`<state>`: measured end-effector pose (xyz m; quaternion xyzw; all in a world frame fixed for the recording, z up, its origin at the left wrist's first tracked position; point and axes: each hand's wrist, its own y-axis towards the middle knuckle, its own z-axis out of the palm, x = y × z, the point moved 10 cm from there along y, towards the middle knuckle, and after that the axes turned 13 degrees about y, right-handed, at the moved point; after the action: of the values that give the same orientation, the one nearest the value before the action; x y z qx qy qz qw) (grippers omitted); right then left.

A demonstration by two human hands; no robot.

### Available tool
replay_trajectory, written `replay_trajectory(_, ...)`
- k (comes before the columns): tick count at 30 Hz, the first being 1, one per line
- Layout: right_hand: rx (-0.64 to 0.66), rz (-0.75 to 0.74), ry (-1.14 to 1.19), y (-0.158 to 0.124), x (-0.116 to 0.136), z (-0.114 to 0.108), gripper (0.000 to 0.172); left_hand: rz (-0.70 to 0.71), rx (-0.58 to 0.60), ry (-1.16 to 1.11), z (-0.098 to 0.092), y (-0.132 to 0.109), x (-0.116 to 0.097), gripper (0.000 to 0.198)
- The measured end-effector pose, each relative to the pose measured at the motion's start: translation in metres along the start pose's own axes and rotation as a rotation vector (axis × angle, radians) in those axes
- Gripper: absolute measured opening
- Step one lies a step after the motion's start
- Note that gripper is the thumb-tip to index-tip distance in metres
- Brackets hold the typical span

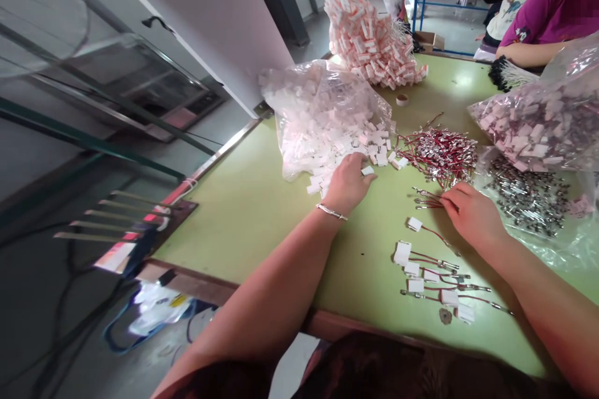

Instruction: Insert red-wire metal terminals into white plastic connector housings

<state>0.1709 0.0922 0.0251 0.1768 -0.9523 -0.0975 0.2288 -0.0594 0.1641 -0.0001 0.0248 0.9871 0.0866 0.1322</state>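
My left hand [347,184] reaches into the near edge of a heap of small white plastic housings [374,137]. Its thumb and fingers close on one white housing [368,171]. With its fingertips pinched, my right hand [475,215] grips a few short red wires [428,201], whose metal terminals point left. Just beyond that hand lies a tangled pile of red wires with metal ends [447,153]. Nearer to me, several white housings with wires, such as one housing [414,224], lie spread on the green tabletop [365,287].
A clear bag [299,112] of white housings lies at the left. Behind it rises a heap of orange-and-white pieces [369,43], with a tape roll [402,100] nearby. At right are another filled bag [538,118] and small metal parts [533,193]. A person's purple sleeve [538,19] shows across the table. Metal prongs [112,218] stick out at the left edge.
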Motion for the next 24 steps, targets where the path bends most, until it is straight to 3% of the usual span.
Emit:
replay_trajectory(4, -0.065, 0.012, 0.173, 0.001, 0.001, -0.01, 0.017, 0.017, 0.02, 0.022, 0.004, 0.0, 0.001, 0.018)
replay_trajectory(8, -0.011, 0.142, 0.347, 0.001, -0.007, -0.004, 0.009, 0.074, 0.008, -0.017, 0.0, -0.001, -0.007, 0.013)
replay_trajectory(12, 0.033, 0.169, 0.484, 0.0, -0.005, 0.001, 0.009, 0.025, -0.009, -0.302, -0.012, -0.012, -0.014, 0.02)
replay_trajectory(16, 0.006, 0.064, 0.487, 0.0, 0.008, -0.006, 0.017, -0.104, 0.296, -0.904, 0.013, -0.034, -0.037, 0.031)
replay_trajectory(18, 0.003, 0.035, 0.485, -0.001, 0.014, -0.01, 0.02, -0.129, 0.428, -1.1, 0.025, -0.045, -0.052, 0.031)
replay_trajectory(24, 0.16, 0.076, 0.567, -0.004, 0.026, 0.0, 0.026, -0.077, 0.551, -1.194, 0.036, -0.055, -0.069, 0.031)
